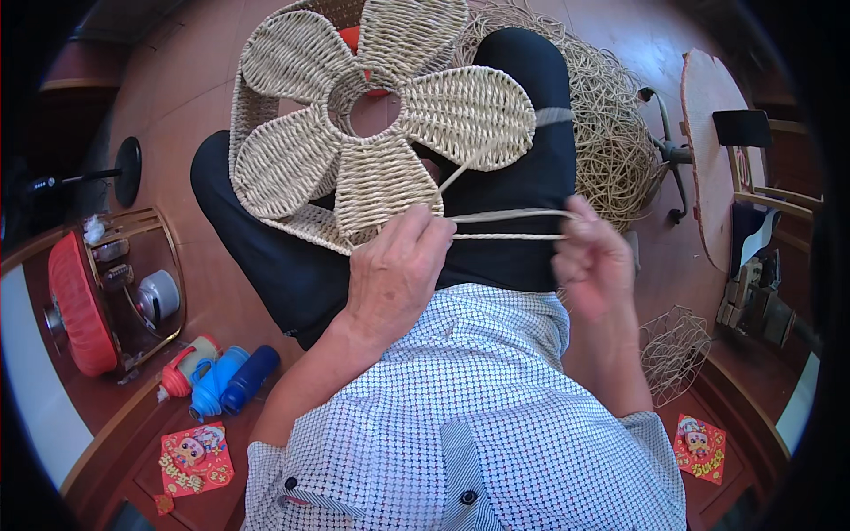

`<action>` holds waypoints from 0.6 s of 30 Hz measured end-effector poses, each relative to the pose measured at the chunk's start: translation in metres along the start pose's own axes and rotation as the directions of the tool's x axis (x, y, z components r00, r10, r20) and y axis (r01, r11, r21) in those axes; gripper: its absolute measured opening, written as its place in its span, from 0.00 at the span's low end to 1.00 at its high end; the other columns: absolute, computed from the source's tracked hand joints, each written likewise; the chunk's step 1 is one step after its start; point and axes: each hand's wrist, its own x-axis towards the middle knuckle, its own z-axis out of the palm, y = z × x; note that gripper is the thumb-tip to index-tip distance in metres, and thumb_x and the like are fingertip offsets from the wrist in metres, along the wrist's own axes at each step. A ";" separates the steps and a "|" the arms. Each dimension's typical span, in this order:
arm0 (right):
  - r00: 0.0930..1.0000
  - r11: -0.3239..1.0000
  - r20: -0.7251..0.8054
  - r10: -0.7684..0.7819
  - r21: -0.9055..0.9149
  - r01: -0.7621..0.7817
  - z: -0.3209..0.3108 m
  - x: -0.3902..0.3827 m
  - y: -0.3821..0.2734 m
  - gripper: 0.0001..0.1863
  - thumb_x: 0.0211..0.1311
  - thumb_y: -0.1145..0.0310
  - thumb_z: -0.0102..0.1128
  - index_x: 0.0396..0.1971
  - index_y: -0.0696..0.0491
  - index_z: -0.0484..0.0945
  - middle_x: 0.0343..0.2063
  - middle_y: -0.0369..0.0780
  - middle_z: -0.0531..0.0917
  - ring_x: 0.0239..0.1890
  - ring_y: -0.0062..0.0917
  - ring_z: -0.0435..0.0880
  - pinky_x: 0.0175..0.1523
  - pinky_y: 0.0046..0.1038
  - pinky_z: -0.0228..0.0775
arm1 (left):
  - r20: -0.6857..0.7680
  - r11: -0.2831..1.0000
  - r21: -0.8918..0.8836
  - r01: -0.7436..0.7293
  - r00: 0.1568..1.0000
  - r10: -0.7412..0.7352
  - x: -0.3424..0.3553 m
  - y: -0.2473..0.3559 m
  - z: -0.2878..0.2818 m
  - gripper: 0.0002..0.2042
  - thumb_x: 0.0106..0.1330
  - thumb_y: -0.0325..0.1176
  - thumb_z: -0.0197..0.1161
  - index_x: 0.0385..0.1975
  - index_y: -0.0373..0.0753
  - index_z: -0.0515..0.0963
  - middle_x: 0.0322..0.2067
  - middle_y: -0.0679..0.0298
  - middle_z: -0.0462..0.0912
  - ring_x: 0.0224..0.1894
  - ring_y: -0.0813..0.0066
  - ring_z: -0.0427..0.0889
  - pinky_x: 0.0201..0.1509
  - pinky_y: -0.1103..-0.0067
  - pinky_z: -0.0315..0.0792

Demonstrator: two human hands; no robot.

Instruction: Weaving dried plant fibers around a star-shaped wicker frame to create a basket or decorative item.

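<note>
A woven straw-coloured flower-shaped basket rests on my lap, with broad petals around a round central hole. My left hand grips its near edge at the tip of the lowest petal, fingers closed. From that spot, pale twisted cords stretch to the right. My right hand is closed on them at their far end, above my thigh, and is slightly blurred. Another pale strand, partly smeared by motion, slants up across the right petal. Something red shows through the openings of the basket.
A big heap of tangled cord lies beyond my right leg, and a smaller loose coil sits nearer. Blue bottles and a red-lidded one stand at left, near a wooden rack. A round-topped table is at right.
</note>
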 end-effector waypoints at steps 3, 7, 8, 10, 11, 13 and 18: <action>0.984 0.990 -0.112 -0.139 0.005 0.140 -0.029 -0.004 -0.055 0.17 0.67 0.82 0.64 0.53 0.52 0.79 0.25 0.26 0.71 0.18 0.09 0.59 0.20 0.17 0.50 | 0.001 0.996 0.039 -0.077 0.997 0.077 0.002 -0.003 0.006 0.07 0.67 0.30 0.76 0.38 0.42 0.82 0.32 0.65 0.78 0.33 0.64 0.85 0.34 0.68 0.79; 0.890 0.930 -0.270 -0.368 -0.116 0.350 -0.069 -0.004 -0.113 0.15 0.68 0.84 0.64 0.49 0.52 0.78 0.26 0.28 0.75 0.18 0.10 0.60 0.19 0.18 0.49 | -0.021 0.998 -0.043 -0.055 0.998 0.054 0.001 -0.002 0.007 0.07 0.67 0.30 0.75 0.37 0.42 0.80 0.33 0.64 0.78 0.32 0.62 0.85 0.34 0.67 0.78; 0.808 0.883 -0.354 -0.470 -0.204 0.424 -0.081 -0.005 -0.129 0.14 0.68 0.84 0.64 0.48 0.52 0.78 0.27 0.28 0.76 0.17 0.10 0.59 0.18 0.19 0.49 | -0.028 0.997 -0.044 -0.055 0.998 0.054 -0.001 -0.003 0.007 0.07 0.67 0.30 0.75 0.37 0.42 0.80 0.33 0.64 0.78 0.32 0.62 0.85 0.34 0.67 0.78; 0.834 0.870 -0.250 -0.492 -0.155 0.467 -0.151 -0.017 -0.186 0.15 0.70 0.83 0.64 0.53 0.54 0.78 0.31 0.31 0.79 0.19 0.11 0.65 0.20 0.17 0.54 | -0.029 0.993 -0.118 -0.016 1.000 0.012 -0.002 -0.004 0.005 0.07 0.67 0.28 0.75 0.37 0.41 0.81 0.34 0.63 0.80 0.32 0.60 0.85 0.35 0.67 0.79; 0.849 0.863 -0.158 -0.504 -0.095 0.495 -0.174 -0.020 -0.202 0.16 0.72 0.81 0.63 0.57 0.55 0.78 0.34 0.33 0.83 0.21 0.11 0.70 0.22 0.16 0.58 | -0.026 0.991 -0.129 -0.019 1.000 0.015 0.002 -0.007 0.009 0.07 0.67 0.28 0.75 0.37 0.41 0.81 0.34 0.63 0.80 0.32 0.60 0.85 0.35 0.67 0.79; 0.816 0.820 -0.188 -0.546 -0.318 0.476 -0.097 -0.015 -0.163 0.16 0.74 0.77 0.63 0.59 0.56 0.78 0.41 0.36 0.84 0.28 0.14 0.76 0.29 0.16 0.65 | -0.111 0.970 -0.243 0.015 0.993 -0.043 -0.002 -0.010 0.008 0.06 0.68 0.26 0.74 0.38 0.39 0.81 0.33 0.61 0.81 0.32 0.61 0.85 0.36 0.68 0.78; 0.856 0.310 0.084 -0.509 -0.910 0.273 0.012 -0.028 -0.058 0.14 0.77 0.67 0.65 0.56 0.57 0.85 0.49 0.39 0.89 0.40 0.20 0.89 0.46 0.23 0.83 | -0.105 0.923 -0.304 0.236 0.955 -0.279 0.001 -0.013 -0.015 0.06 0.68 0.24 0.73 0.36 0.34 0.81 0.30 0.60 0.81 0.29 0.69 0.84 0.35 0.72 0.77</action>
